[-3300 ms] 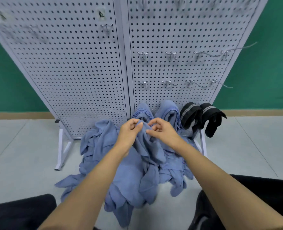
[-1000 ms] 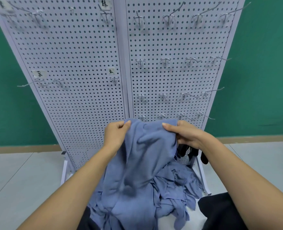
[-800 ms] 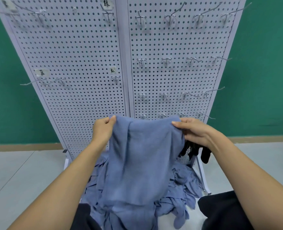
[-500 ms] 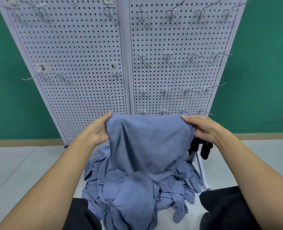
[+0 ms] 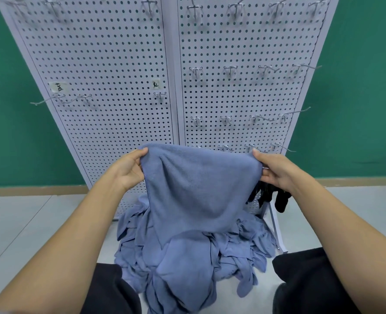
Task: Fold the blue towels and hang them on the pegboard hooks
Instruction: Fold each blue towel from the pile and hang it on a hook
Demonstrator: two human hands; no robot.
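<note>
While each hand (image 5: 128, 169) (image 5: 275, 171) pinches a corner, towel (image 5: 198, 189) hangs lengthwise downward.

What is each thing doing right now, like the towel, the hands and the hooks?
Held towel, spread open, hanging between both hands.
Left hand, pinches the towel's left corner.
Right hand, pinches its right corner.
Towel pile, crumpled on the floor.
Upper hooks, bare.
Black cloths, hanging, partly hidden.

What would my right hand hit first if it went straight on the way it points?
The right hand pinches the towel, so that comes first. Past it, the lowest hooks on the pegboard look nearest in line, though depth is unclear.
</note>
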